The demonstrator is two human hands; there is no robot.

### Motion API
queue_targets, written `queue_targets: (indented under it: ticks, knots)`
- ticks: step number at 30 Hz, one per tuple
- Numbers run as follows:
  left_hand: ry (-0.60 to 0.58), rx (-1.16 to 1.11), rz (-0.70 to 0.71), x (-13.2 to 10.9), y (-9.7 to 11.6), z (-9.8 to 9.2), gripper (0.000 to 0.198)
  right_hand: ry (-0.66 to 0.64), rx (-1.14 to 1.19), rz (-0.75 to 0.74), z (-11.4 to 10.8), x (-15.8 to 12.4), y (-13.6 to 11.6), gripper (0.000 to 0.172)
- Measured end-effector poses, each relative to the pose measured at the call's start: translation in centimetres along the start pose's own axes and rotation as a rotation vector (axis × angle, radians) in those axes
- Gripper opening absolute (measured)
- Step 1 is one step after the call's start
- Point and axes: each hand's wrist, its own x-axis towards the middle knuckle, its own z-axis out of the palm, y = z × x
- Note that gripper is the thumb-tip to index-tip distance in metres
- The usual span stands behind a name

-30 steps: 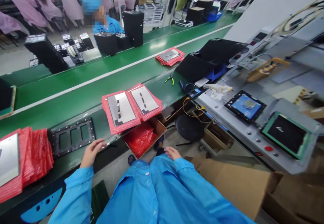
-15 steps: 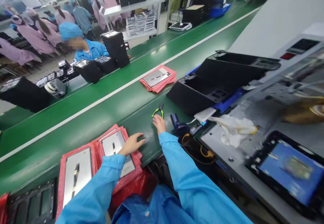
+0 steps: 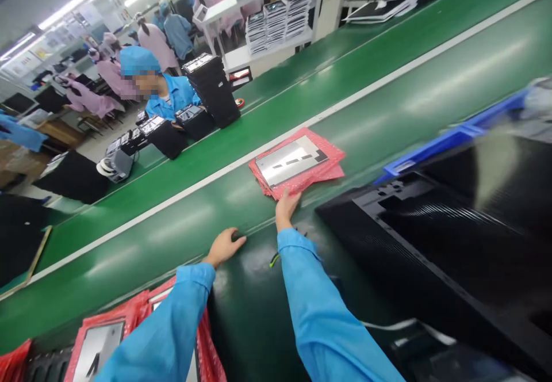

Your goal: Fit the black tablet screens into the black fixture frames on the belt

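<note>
Right hand (image 3: 287, 209): fingers together, narrow, tips at near edge of red bubble-wrap stack (image 3: 302, 183); grip unclear. Stack on green conveyor belt (image 3: 388, 88), centre of frame, silver panel (image 3: 288, 160) on top. Left hand (image 3: 224, 248): loosely curled, empty, on belt, lower centre. Green-handled pliers (image 3: 274, 260) partly under right sleeve. Black tray (image 3: 431, 244) fills right side. Co-worker (image 3: 170, 97) upper left, across belt.
</note>
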Motion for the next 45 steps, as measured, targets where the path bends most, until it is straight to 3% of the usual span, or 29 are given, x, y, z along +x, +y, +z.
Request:
queue_targets:
  ticks: [5,10,13,17,25,32,34,39,42,45]
  knots:
    - [0.167,0.059,0.115,11.7,4.3,-5.4,0.074,0.074,-0.143,-0.011,2.1,-0.7,1.1,0.084]
    - [0.154,0.147,0.31,22.0,9.4,-7.1,0.087,0.068,-0.273,0.031,2.8,-1.6,1.9,0.084]
    - [0.098,0.2,0.31,25.6,12.0,-7.1,0.094,0.044,-0.321,0.049,2.9,-1.9,1.9,0.086]
    - [0.038,0.256,0.31,27.8,14.0,-7.1,0.093,0.012,-0.336,0.046,3.0,-2.6,1.6,0.09]
    - [-0.014,0.332,0.247,28.2,13.9,-6.7,0.083,-0.058,-0.295,0.034,3.2,-3.8,1.3,0.089]
    - [-0.032,0.092,0.157,26.0,10.0,-6.7,0.07,-0.067,-0.228,0.047,3.5,-5.2,1.8,0.098]
    - [-0.081,-0.028,0.119,24.7,8.4,-7.2,0.065,-0.057,-0.186,0.036,3.4,-5.4,1.7,0.094]
    - [-0.364,-0.44,-0.027,19.7,5.5,-8.8,0.033,-0.144,-0.103,-0.07,1.2,-5.1,0.7,0.074]
    - [-0.408,-0.733,-0.147,15.7,4.5,-8.6,0.02,-0.261,-0.008,-0.112,-1.2,-5.7,0.5,0.067]
    - [-0.427,-0.923,-0.17,11.9,3.0,-7.7,0.02,-0.338,0.038,-0.138,-3.6,-8.0,0.6,0.064]
